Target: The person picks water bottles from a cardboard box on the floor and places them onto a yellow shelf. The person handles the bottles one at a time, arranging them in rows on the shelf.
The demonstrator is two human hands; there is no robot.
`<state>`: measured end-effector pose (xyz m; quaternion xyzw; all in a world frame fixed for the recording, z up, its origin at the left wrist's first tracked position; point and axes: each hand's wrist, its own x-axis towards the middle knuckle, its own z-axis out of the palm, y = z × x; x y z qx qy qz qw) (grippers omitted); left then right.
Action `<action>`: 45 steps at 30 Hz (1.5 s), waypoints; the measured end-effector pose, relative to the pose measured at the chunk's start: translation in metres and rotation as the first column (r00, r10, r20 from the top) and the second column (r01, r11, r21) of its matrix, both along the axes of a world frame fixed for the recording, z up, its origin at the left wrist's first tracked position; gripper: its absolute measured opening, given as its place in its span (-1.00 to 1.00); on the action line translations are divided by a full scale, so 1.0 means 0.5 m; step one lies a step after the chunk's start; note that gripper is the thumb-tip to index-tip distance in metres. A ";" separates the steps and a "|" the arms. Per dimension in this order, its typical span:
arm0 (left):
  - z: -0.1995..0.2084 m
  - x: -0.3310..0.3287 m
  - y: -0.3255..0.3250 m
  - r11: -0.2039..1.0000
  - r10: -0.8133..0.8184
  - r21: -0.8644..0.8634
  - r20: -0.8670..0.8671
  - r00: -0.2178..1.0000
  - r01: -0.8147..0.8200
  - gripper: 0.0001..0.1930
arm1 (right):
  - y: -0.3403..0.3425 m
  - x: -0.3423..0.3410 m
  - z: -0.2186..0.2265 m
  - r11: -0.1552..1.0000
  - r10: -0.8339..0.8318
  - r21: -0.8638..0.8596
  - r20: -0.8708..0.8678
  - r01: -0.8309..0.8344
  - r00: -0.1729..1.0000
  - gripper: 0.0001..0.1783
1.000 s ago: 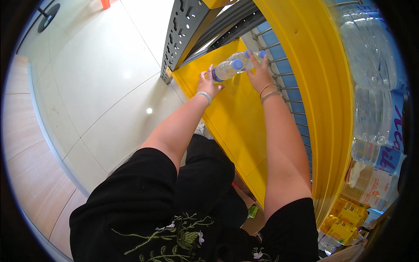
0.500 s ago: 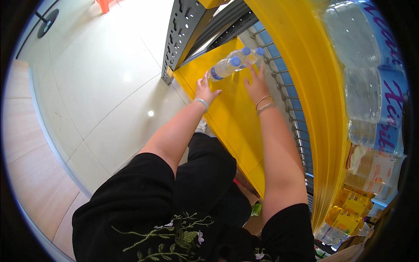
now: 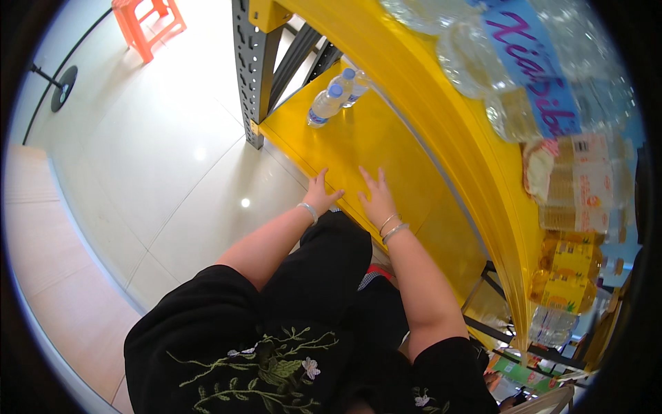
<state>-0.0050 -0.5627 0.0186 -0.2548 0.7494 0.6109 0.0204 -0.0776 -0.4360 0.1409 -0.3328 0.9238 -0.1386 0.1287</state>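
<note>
Small clear water bottles with blue caps stand upright in a cluster at the far end of the lower yellow shelf (image 3: 407,159). The front bottle (image 3: 324,109) has a blue label, and another bottle (image 3: 358,86) is behind it, by the back. Nearer to me, my left hand (image 3: 321,194) is at the shelf's front edge, fingers apart and empty. Over the shelf board is my right hand (image 3: 378,199), its fingers spread with nothing in them. Neither hand touches a bottle.
The upper yellow shelf (image 3: 420,79) overhangs on the right, bearing large wrapped water bottles (image 3: 524,69) and yellow-labelled drink bottles (image 3: 569,269). A dark perforated post (image 3: 249,76) rises at the shelf's far corner. An orange stool (image 3: 146,27) stands on the tiled floor at the far left.
Both hands have come away from the bottles and back toward me. The bottles remain standing at the shelf's far end. My view has shifted, showing more of the upper shelf and the stool.
</note>
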 end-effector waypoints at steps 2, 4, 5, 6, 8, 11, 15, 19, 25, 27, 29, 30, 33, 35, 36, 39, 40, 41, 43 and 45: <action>0.031 0.019 0.008 0.997 -0.050 0.065 -0.005 0.999 0.050 -0.21 | 0.027 0.031 0.013 0.999 -0.034 -0.004 0.037 0.034 0.999 -0.35; 0.055 0.031 0.011 0.992 -0.095 0.079 -0.017 0.995 0.096 -0.24 | 0.045 0.062 0.035 0.997 -0.075 -0.022 0.106 0.078 0.992 -0.38; 0.059 0.034 0.014 0.991 -0.117 0.064 -0.025 0.993 0.119 -0.26 | 0.058 0.074 0.037 0.996 -0.070 -0.050 0.087 0.075 0.994 -0.38; 0.065 0.039 0.019 0.988 -0.142 0.051 -0.031 0.989 0.143 -0.29 | 0.073 0.088 0.036 0.995 -0.068 -0.074 0.069 0.073 0.995 -0.38; 0.077 0.047 0.031 0.984 -0.143 0.094 -0.094 0.985 0.152 -0.33 | 0.100 0.113 0.043 0.992 -0.088 -0.090 0.070 0.094 0.994 -0.38; 0.099 0.063 0.042 0.970 -0.183 0.134 -0.143 0.973 0.202 -0.40 | 0.134 0.154 0.058 0.986 -0.134 -0.082 0.115 0.144 0.984 -0.38; 0.158 0.092 0.057 0.946 -0.267 0.134 -0.194 0.944 0.295 -0.48 | 0.180 0.205 0.086 0.976 -0.195 -0.066 0.145 0.206 0.970 -0.40; 0.207 0.120 0.066 0.920 -0.335 0.131 -0.219 0.916 0.368 -0.53 | 0.218 0.257 0.129 0.963 -0.243 -0.070 0.187 0.260 0.952 -0.42; 0.260 0.155 0.081 0.857 -0.449 0.178 -0.204 0.870 0.484 -0.61 | 0.294 0.330 0.163 0.942 -0.271 -0.141 0.213 0.304 0.939 -0.43; 0.284 0.166 0.085 0.835 -0.493 0.180 -0.174 0.852 0.520 -0.63 | 0.325 0.359 0.167 0.930 -0.305 -0.148 0.198 0.336 0.932 -0.44; 0.299 0.176 0.086 0.825 -0.521 0.163 -0.155 0.839 0.542 -0.66 | 0.352 0.390 0.170 0.916 -0.339 -0.156 0.194 0.371 0.920 -0.45; 0.303 0.181 0.088 0.818 -0.533 0.158 -0.148 0.833 0.552 -0.67 | 0.365 0.405 0.175 0.907 -0.360 -0.156 0.194 0.391 0.912 -0.46; 0.303 0.198 0.089 0.823 -0.538 0.136 -0.130 0.833 0.552 -0.69 | 0.404 0.452 0.180 0.879 -0.414 -0.164 0.205 0.448 0.887 -0.48; 0.302 0.209 0.085 0.823 -0.538 0.136 -0.123 0.834 0.551 -0.70 | 0.428 0.482 0.180 0.860 -0.443 -0.180 0.204 0.478 0.873 -0.49; 0.304 0.213 0.086 0.821 -0.540 0.141 -0.122 0.833 0.553 -0.70 | 0.441 0.498 0.182 0.850 -0.459 -0.187 0.195 0.492 0.867 -0.49; 0.322 0.230 0.085 0.820 -0.549 0.142 -0.078 0.832 0.554 -0.71 | 0.475 0.540 0.176 0.831 -0.499 -0.198 0.150 0.520 0.854 -0.49; 0.317 0.235 0.080 0.824 -0.547 0.132 -0.070 0.834 0.552 -0.72 | 0.484 0.552 0.174 0.826 -0.510 -0.199 0.131 0.527 0.850 -0.49; 0.307 0.241 0.069 0.827 -0.546 0.121 -0.062 0.835 0.549 -0.72 | 0.489 0.563 0.171 0.817 -0.521 -0.215 0.118 0.534 0.845 -0.49; 0.305 0.252 0.054 0.823 -0.556 0.104 -0.046 0.830 0.558 -0.73 | 0.502 0.587 0.173 0.798 -0.552 -0.208 0.122 0.565 0.825 -0.49; 0.293 0.261 0.035 0.812 -0.577 0.110 0.000 0.817 0.573 -0.75 | 0.522 0.613 0.172 0.782 -0.584 -0.183 0.118 0.596 0.803 -0.49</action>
